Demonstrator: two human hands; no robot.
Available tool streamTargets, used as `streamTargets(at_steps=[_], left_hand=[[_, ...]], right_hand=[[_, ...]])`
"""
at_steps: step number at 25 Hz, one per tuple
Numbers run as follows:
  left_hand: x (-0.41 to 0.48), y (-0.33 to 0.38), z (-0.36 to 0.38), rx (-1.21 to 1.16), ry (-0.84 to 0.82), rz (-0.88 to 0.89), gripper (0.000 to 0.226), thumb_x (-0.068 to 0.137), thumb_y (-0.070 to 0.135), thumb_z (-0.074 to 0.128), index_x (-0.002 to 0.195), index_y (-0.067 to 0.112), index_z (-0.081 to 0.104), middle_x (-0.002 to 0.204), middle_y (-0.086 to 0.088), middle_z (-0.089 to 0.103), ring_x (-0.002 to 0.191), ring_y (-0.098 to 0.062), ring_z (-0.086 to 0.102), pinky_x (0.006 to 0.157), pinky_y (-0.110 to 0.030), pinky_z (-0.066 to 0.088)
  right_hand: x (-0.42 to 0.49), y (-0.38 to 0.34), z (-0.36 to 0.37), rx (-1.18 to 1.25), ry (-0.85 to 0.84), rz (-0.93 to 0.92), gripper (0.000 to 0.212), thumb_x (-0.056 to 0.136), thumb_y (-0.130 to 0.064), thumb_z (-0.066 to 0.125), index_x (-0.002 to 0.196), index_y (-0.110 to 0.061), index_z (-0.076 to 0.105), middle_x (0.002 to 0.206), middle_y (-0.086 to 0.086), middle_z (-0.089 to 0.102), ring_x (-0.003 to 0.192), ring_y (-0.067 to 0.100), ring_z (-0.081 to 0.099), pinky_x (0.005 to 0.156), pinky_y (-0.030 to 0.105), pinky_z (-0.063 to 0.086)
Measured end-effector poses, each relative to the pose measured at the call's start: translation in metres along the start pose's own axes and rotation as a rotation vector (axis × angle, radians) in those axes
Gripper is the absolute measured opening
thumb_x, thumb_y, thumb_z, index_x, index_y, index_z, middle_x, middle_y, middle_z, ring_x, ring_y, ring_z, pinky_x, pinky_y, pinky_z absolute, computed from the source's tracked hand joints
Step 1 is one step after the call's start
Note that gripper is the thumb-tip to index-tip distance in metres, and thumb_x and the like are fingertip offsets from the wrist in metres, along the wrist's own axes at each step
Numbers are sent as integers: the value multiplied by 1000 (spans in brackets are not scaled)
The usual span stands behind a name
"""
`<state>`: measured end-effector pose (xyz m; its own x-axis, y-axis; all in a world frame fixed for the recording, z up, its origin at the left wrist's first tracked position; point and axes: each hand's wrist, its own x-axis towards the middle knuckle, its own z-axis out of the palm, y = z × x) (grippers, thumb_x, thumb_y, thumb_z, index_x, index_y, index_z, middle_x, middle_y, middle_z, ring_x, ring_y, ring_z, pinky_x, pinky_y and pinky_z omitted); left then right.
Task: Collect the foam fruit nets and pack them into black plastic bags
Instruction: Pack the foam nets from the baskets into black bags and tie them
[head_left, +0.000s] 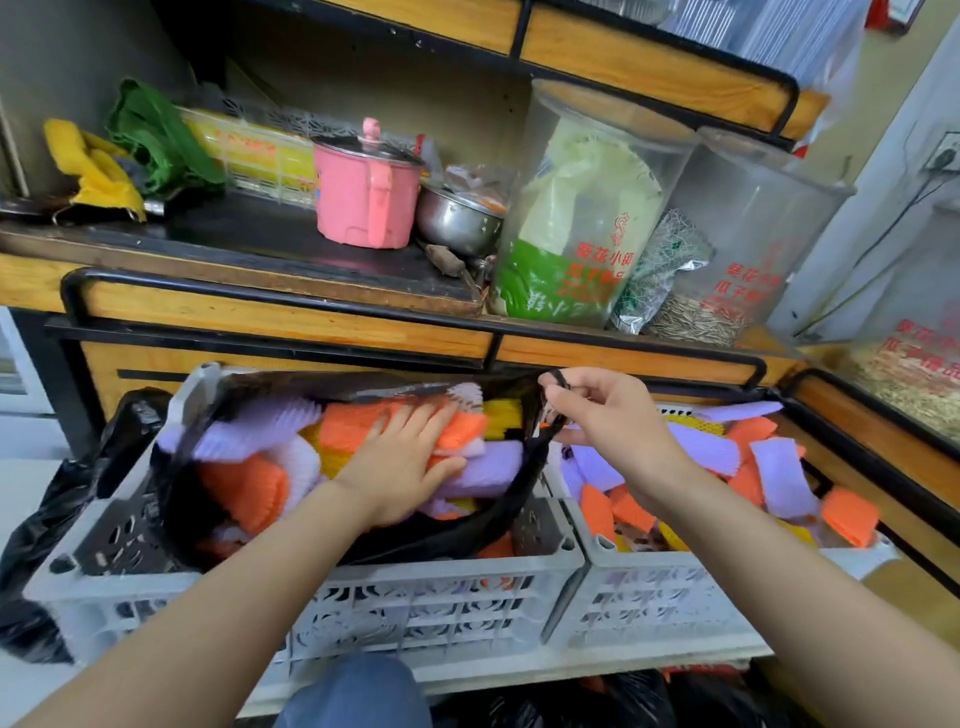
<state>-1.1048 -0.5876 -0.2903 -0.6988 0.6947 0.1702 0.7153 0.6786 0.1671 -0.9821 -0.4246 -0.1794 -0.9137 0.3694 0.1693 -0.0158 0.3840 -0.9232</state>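
From my end I see the left hand laid flat inside the black plastic bag, fingers straight and slightly spread, palm down, pressing on the foam nets heaped in it. The fingertips lie on an orange net, and the thumb rests against a purple net. Nothing is gripped on that side. The right hand is curled, thumb and forefinger pinching the bag's handle at its right edge and holding it lifted, so the mouth gapes towards me. The bag sits in the left crate, a grey slotted one, and its mouth spans nearly the crate's width. The nets in it are orange, purple, white and yellow, piled about level with the crate's rim. Touching it on the right stands the right crate, with loose nets of the same colours scattered inside. Above both, on the shelf, a pink pot stands with its lid on
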Motion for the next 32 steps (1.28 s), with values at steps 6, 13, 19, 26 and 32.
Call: streamTargets(at_steps=[6, 13, 19, 26, 32], left_hand=[[11, -4, -2, 72, 78, -63, 76, 95, 54, 33, 151, 13, 2, 157, -9, 10, 143, -27, 12, 117, -44, 12], [-7, 13, -29, 255, 311, 108, 77, 78, 53, 35, 136, 3, 42, 104, -13, 58, 99, -34, 58, 102, -56, 38], [-2, 68, -87, 17, 633, 274, 37, 85, 29, 42, 112, 7, 56, 101, -10, 55, 97, -27, 46, 86, -35, 31], [83, 162, -15, -160, 382, 422, 32, 91, 31, 46, 118, 15, 52, 112, -4, 49, 103, -23, 46, 84, -29, 30], [176, 176, 106, -189, -210, 151, 52, 96, 37, 49, 140, 13, 34, 139, -10, 39, 127, -28, 39, 103, -39, 33]], right_hand=[[17, 7, 8, -42, 32, -92, 17, 95, -8, 52, 92, -20, 64, 72, 2, 57, 77, 14, 58, 70, 25, 57], [23, 15, -7, -185, -24, -124, 17, 90, -13, 61, 106, -10, 66, 83, 2, 66, 78, 14, 64, 64, 22, 56], [13, 56, -72, -491, 41, -297, 23, 93, -23, 56, 116, -17, 58, 103, -5, 63, 93, 11, 59, 76, 15, 45], [28, 169, -187, -875, 58, -85, 41, 91, -18, 60, 129, -9, 48, 128, 9, 50, 119, 26, 48, 95, 35, 40], [69, 260, -225, -916, -117, 175, 69, 85, -20, 68, 141, -8, 31, 145, 11, 35, 132, 25, 37, 102, 29, 31]])
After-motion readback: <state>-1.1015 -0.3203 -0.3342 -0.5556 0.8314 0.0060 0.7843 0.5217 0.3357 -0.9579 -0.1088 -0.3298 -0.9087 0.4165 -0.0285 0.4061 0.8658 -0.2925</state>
